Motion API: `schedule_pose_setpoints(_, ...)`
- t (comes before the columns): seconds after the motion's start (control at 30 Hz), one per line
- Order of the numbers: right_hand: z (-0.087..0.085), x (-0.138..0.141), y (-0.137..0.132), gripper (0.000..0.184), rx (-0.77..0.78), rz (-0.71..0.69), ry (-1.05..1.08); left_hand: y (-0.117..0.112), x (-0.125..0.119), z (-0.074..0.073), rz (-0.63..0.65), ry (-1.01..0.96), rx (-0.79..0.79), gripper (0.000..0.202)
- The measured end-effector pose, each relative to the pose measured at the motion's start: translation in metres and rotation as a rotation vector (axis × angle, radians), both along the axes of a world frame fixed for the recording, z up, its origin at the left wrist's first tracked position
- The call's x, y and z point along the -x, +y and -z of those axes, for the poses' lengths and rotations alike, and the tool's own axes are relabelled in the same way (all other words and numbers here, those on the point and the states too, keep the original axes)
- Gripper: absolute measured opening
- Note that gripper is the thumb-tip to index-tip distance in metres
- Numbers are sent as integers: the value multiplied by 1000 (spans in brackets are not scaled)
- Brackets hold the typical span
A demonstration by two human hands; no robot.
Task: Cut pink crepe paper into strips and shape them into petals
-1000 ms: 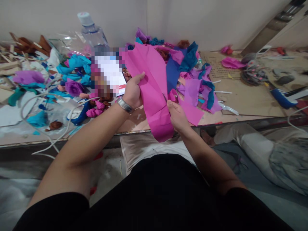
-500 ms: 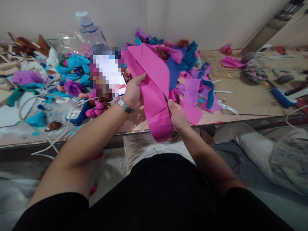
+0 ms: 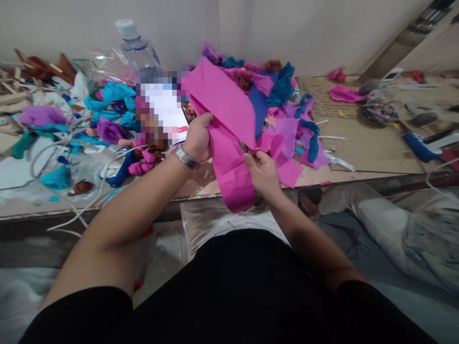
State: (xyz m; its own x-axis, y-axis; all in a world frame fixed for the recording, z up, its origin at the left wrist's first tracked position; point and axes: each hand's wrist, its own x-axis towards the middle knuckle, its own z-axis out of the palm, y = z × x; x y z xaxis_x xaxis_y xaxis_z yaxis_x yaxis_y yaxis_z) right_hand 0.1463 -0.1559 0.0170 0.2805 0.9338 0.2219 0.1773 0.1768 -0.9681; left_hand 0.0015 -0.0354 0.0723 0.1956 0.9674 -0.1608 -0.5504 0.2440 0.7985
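My left hand is closed on the left edge of a large pink crepe paper sheet, thumb on top. The sheet is folded, and its lower end curls down over the table edge. My right hand is closed round small scissors; their dark blades lie at the paper, and the handles are mostly hidden by my fingers. A pink flap of the paper curls up just beyond my right hand. Dark blue paper lies behind the sheet.
A phone with a lit screen and a clear bottle stand left of the paper. Blue, purple and brown scraps cover the left side, with a white cable. Cardboard and a blue tape dispenser lie right. Another person's leg shows below.
The scissors and my right hand have shifted slightly left along the paper. The upper layer has swung a little, and a pink flap now curls up at the right.
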Motion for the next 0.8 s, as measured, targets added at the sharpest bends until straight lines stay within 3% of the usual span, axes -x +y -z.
schedule_pose_setpoints(0.13,2,0,0,45,-14,10,-31,6,2,7,10,-1,-76,13)
schedule_pose_setpoints(0.33,7,0,1,38,-31,-39,31,4,1,7,6,1,-75,9)
schedule_pose_setpoints(0.8,-7,-1,-6,52,-47,-45,-15,2,1,10,127,9,-127,13)
